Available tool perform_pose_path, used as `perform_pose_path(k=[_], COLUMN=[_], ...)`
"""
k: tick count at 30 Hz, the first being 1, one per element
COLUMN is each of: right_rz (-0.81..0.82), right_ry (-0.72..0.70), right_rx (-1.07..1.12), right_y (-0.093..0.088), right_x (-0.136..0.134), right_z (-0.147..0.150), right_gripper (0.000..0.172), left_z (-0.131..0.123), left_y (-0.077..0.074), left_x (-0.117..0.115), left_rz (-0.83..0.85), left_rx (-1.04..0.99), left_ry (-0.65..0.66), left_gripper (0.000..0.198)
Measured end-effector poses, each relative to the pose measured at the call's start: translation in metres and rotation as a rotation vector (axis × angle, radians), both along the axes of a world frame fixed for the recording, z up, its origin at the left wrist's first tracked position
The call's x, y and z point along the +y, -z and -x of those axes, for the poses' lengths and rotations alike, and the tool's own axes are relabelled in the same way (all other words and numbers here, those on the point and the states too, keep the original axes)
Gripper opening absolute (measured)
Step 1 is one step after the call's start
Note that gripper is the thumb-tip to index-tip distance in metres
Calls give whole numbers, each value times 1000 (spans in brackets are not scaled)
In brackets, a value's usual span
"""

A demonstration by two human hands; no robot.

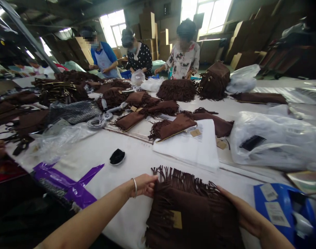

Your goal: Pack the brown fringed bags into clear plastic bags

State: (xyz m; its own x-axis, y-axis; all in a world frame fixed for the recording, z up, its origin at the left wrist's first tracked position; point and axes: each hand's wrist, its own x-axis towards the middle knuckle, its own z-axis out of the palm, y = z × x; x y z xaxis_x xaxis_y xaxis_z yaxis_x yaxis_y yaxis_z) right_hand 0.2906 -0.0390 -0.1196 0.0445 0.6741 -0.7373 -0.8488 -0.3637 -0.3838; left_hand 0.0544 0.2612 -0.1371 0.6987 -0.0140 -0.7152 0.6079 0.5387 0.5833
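A dark brown fringed bag (191,211) with a small tan tag (177,220) is in front of me at the table's near side, running out of the bottom of the picture. My left hand (145,185), with a silver bangle at the wrist, is closed in a pinch on the fringe at its upper left corner. Along the right edge lies my right hand (244,211), one finger stretched toward the top fringe. It holds that side of the bag, its other fingers partly hidden.
Several brown fringed pouches (175,126) lie ahead on white sheets. A blue tape dispenser (273,207) stands at right, below a clear plastic bag (277,138). Purple tape (77,190) covers the left table edge near a black round object (117,156). Several people work across the table.
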Motion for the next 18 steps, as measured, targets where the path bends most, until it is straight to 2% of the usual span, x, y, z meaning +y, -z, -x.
perform_pose_path(k=[5, 8, 11, 14, 16, 18], right_rz=[-91, -163, -223, -233, -257, -286], right_ry=[-170, -243, -312, -361, -380, -432], right_rx=[-37, -45, -31, -76, -161, -344], right_y=[-6, -5, 0, 2, -6, -20], right_x=[24, 38, 50, 61, 67, 70], right_z=[-11, -18, -24, -30, -30, -26], right_gripper=[42, 40, 40, 39, 40, 40], left_z=[-37, -62, -83, -94, -96, -94], left_y=[13, 18, 27, 35, 30, 13], left_x=[2, -2, -8, -13, -15, -18], left_rz=[223, 336, 391, 366, 312, 211], left_rx=[-48, -65, -83, -103, -157, -254], left_ry=[90, 221, 278, 274, 279, 312], left_gripper=[47, 53, 57, 60, 66, 70])
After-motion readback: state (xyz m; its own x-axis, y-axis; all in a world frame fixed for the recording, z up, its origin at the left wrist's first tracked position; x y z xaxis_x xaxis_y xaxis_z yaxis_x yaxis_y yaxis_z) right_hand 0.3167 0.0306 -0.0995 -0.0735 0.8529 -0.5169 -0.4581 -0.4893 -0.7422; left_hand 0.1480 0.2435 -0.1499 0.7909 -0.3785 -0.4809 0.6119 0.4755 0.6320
